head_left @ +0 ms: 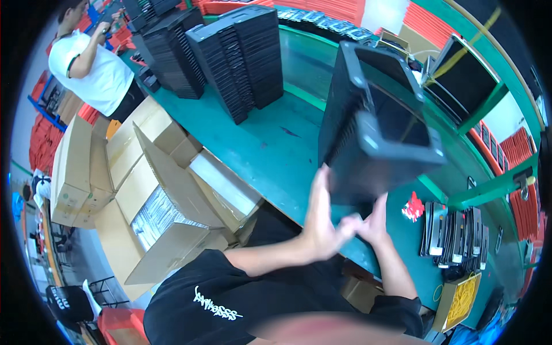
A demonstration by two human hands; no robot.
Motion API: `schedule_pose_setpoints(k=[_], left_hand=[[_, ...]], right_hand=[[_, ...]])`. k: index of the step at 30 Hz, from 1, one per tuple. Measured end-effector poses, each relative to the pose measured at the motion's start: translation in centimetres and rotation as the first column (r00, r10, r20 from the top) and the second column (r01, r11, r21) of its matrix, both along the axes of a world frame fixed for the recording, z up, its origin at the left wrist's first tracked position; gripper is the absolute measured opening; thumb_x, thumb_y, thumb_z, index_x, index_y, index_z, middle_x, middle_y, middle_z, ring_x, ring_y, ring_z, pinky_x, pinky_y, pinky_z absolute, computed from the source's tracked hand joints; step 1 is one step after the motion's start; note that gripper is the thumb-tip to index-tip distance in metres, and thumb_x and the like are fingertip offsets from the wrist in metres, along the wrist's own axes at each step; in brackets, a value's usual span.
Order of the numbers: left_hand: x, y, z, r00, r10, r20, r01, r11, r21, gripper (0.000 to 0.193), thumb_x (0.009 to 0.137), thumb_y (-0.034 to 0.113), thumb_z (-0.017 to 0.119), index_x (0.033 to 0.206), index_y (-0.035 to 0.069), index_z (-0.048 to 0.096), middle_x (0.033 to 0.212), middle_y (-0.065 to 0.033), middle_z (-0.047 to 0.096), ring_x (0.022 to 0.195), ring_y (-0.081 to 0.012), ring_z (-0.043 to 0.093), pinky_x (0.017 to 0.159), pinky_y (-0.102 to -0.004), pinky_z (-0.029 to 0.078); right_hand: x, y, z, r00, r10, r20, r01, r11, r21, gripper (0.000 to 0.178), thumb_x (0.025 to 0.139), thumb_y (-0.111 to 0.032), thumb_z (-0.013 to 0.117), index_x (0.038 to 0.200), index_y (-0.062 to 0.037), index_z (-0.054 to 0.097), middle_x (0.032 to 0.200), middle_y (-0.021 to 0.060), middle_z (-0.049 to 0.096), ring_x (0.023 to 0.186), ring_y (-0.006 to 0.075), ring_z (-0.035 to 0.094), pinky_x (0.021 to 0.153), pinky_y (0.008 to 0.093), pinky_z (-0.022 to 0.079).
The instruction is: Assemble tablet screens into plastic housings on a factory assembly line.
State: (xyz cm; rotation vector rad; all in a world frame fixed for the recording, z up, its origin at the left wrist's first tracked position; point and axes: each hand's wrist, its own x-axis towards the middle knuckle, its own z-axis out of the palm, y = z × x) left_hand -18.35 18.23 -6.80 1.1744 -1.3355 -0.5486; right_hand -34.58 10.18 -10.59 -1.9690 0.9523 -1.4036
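Note:
A tall stack of black plastic frames [345, 123] stands in front of me on the green bench, its near side blurred. My left hand [322, 221] is at the lower near left corner of the stack, fingers stretched upward along it and thumb spread toward the right. At the near side, my right hand [372, 223] is raised with its fingers upward and its thumb toward the left. The two thumbs come close together and look smeared. Neither hand shows anything wrapped in its fingers; whether the fingertips touch the stack is hard to tell.
More black stacks [238, 63] stand at the far left of the bench [253, 152]. Open cardboard boxes [121, 218] sit at my left. Small dark parts in rows [454, 236] and a box of yellow bands [460, 302] lie right. A person [95, 69] stands far left.

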Motion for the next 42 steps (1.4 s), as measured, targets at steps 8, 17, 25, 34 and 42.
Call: schedule_pose_setpoints(k=[8, 17, 25, 34, 42], left_hand=[[-2.5, 4.7, 3.5, 0.960, -0.199, 0.196, 0.184, 0.978, 0.092, 0.111, 0.081, 0.028, 0.081, 0.153, -0.020, 0.012, 0.157, -0.0408, 0.020, 0.146, -0.0533, 0.029, 0.121, -0.0536, 0.028], [17.4, -7.5, 3.0, 0.800, 0.594, 0.080, -0.576, 0.799, -0.174, 0.086, 0.076, 0.018, 0.086, 0.147, 0.002, 0.040, 0.139, -0.0178, 0.052, 0.125, -0.0313, 0.055, 0.105, -0.0445, 0.046], [35.4, -15.8, -3.5, 0.950, 0.306, -0.063, -0.313, 0.936, -0.165, 0.119, 0.067, 0.025, 0.095, 0.157, 0.006, 0.020, 0.142, -0.0185, 0.049, 0.131, -0.0280, 0.050, 0.111, -0.0441, 0.042], [23.2, -13.2, -0.5, 0.745, 0.652, 0.142, -0.661, 0.751, 0.016, 0.122, 0.060, 0.029, 0.097, 0.151, -0.006, 0.023, 0.141, -0.0234, 0.048, 0.131, -0.0327, 0.050, 0.110, -0.0434, 0.042], [15.9, -3.5, -0.8, 0.647, 0.749, 0.140, -0.758, 0.651, 0.019, 0.126, 0.055, 0.028, 0.097, 0.150, -0.006, 0.022, 0.138, -0.0259, 0.040, 0.133, -0.0381, 0.042, 0.112, -0.0469, 0.038]], right_hand=[[-7.5, -1.7, -5.7, 0.843, 0.520, -0.138, -0.331, 0.704, 0.628, 0.091, 0.065, -0.052, 0.094, 0.138, -0.0068, 0.063, 0.142, 0.0178, 0.060, 0.133, 0.0329, 0.054, 0.116, 0.0465, 0.036], [-6.4, 0.4, -4.7, 0.901, 0.310, -0.303, -0.062, 0.784, 0.618, 0.100, 0.052, -0.058, 0.098, 0.125, 0.0017, 0.066, 0.128, 0.0142, 0.067, 0.118, 0.0276, 0.063, 0.108, 0.0420, 0.047], [-4.5, 0.8, -2.5, 0.936, 0.293, -0.196, -0.084, 0.726, 0.683, 0.109, 0.050, -0.059, 0.099, 0.129, 0.0046, 0.059, 0.129, 0.0136, 0.064, 0.120, 0.0290, 0.061, 0.110, 0.0432, 0.045], [-3.8, 0.9, -0.7, 0.984, 0.168, -0.051, -0.093, 0.748, 0.657, 0.116, 0.047, -0.055, 0.102, 0.131, 0.0072, 0.052, 0.126, 0.0156, 0.063, 0.119, 0.0295, 0.061, 0.107, 0.0431, 0.048], [-4.4, 0.7, -2.0, 0.974, 0.209, -0.093, -0.110, 0.783, 0.612, 0.107, 0.051, -0.051, 0.102, 0.129, 0.0056, 0.056, 0.125, 0.0137, 0.064, 0.117, 0.0275, 0.063, 0.104, 0.0427, 0.050]])
